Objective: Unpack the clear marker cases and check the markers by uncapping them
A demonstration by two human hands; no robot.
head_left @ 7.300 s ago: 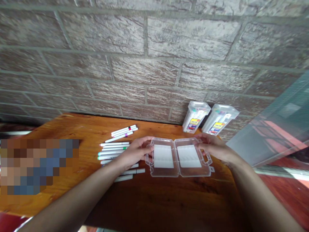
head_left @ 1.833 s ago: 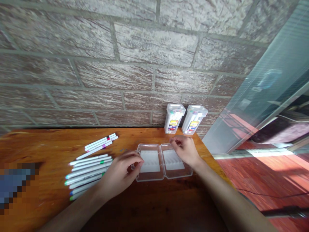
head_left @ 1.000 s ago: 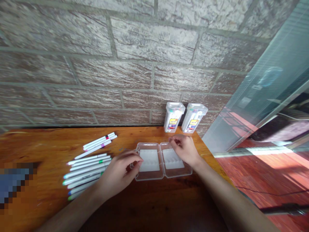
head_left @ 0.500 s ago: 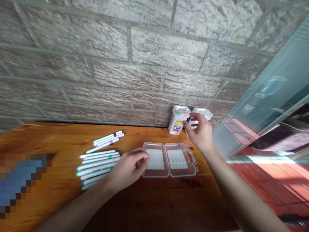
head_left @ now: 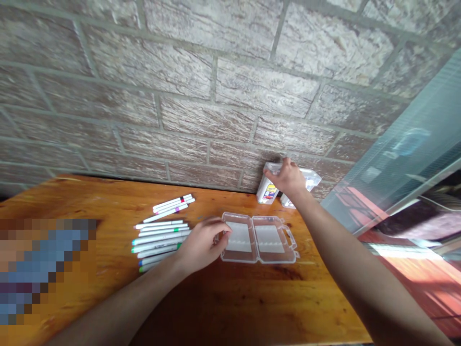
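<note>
My right hand (head_left: pixel 288 179) is closed over the top of an upright clear plastic marker case (head_left: pixel 268 189) with a yellow, blue and red label. Thumb and fingers straddle its upper part. A second clear case (head_left: pixel 310 177) stands just right of it, partly hidden by the hand. My left hand (head_left: pixel 206 242) rests by the left edge of an opened clear plastic case (head_left: pixel 256 240). Its fingers are curled, with a gap between thumb and index finger and nothing seen between them. White markers (head_left: pixel 162 235) with coloured ends lie left of that hand, some partly behind it.
A brick wall (head_left: pixel 209 120) rises behind the wooden table (head_left: pixel 223 298). Several slimmer white pens (head_left: pixel 169 207) lie further back on the left. A blurred-out bluish object (head_left: pixel 46 269) is at the far left. At the right stand a translucent panel (head_left: pixel 382 144) and a red floor.
My right hand has moved from between the two upright cases onto the top of the left one and grasped it. The left hand has barely moved. The view has shifted slightly.
</note>
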